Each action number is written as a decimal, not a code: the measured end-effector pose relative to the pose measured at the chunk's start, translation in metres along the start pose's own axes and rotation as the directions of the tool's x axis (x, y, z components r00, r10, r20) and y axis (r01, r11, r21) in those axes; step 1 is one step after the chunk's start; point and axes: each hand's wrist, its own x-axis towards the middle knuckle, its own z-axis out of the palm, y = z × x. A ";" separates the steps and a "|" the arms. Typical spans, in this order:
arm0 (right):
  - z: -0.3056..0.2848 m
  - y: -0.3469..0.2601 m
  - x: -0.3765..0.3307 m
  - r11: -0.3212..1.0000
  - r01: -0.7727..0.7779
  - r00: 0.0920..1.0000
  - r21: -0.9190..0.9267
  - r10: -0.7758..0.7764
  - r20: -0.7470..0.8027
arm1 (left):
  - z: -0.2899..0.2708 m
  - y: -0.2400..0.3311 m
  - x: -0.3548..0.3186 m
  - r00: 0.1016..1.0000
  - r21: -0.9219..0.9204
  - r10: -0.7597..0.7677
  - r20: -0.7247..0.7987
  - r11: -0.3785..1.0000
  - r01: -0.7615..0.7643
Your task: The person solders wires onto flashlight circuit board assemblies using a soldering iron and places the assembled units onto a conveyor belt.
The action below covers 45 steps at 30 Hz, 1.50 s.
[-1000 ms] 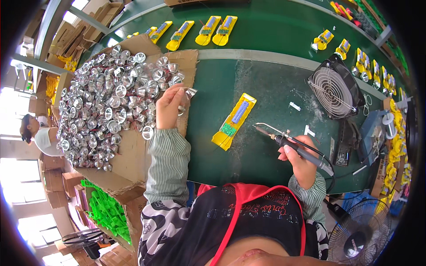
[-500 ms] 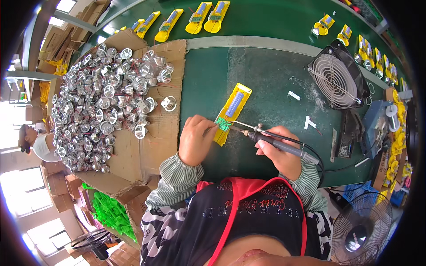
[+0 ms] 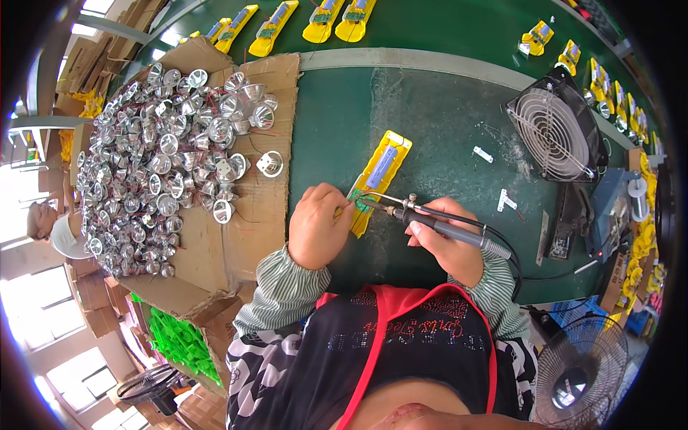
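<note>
A yellow plastic housing (image 3: 403, 141) lies slanted on the green bench in front of me. Set into it are a blue cylindrical battery (image 3: 382, 168) and, lower down, a green circuit board (image 3: 359, 198). My right hand (image 3: 453, 247) grips a grey soldering iron (image 3: 455, 232) with a thin bent metal tube along its front. Its tip meets or hovers just over the board; contact is too small to tell. My left hand (image 3: 317, 228) is closed in a pinch at the board's left edge. Whatever its fingertips hold is hidden.
Silvery lamp reflectors (image 3: 168, 143) with wires fill a cardboard tray (image 3: 261, 197) at left. A square caged fan (image 3: 555, 132) stands at right, near small white strips (image 3: 507, 201) and a solder spool (image 3: 637, 190). Yellow assemblies (image 3: 274, 27) line the far bench. The iron's black cable (image 3: 517, 276) trails right.
The soldering iron has shifted slightly left, its tip now farther over the circuit board. My left hand stays pinched in nearly the same place. The whole view has shifted a little.
</note>
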 end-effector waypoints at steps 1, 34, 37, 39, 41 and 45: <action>0.000 0.001 0.001 1.000 0.017 1.000 -0.009 -0.017 0.002 | 0.000 0.000 0.000 1.000 -0.002 0.000 0.002 1.000 0.000; -0.011 -0.008 -0.020 1.000 0.000 0.999 0.024 0.000 -0.037 | -0.003 0.000 -0.012 0.994 -0.084 0.093 -0.049 0.992 -0.097; -0.008 -0.004 -0.016 0.999 -0.029 0.999 0.040 0.030 -0.012 | -0.003 0.001 -0.011 0.995 -0.037 0.087 0.039 0.996 -0.086; -0.007 -0.001 -0.015 0.998 -0.030 0.999 0.047 0.031 -0.009 | -0.005 0.001 -0.011 0.992 0.014 0.082 0.094 0.996 -0.084; -0.006 -0.001 -0.015 0.998 -0.032 0.999 0.052 0.032 -0.010 | -0.005 0.001 -0.010 0.990 0.025 0.089 0.105 0.995 -0.092; -0.003 -0.003 -0.012 0.994 -0.073 0.996 0.079 0.076 -0.041 | -0.005 0.001 -0.008 0.988 0.032 0.106 0.111 0.993 -0.110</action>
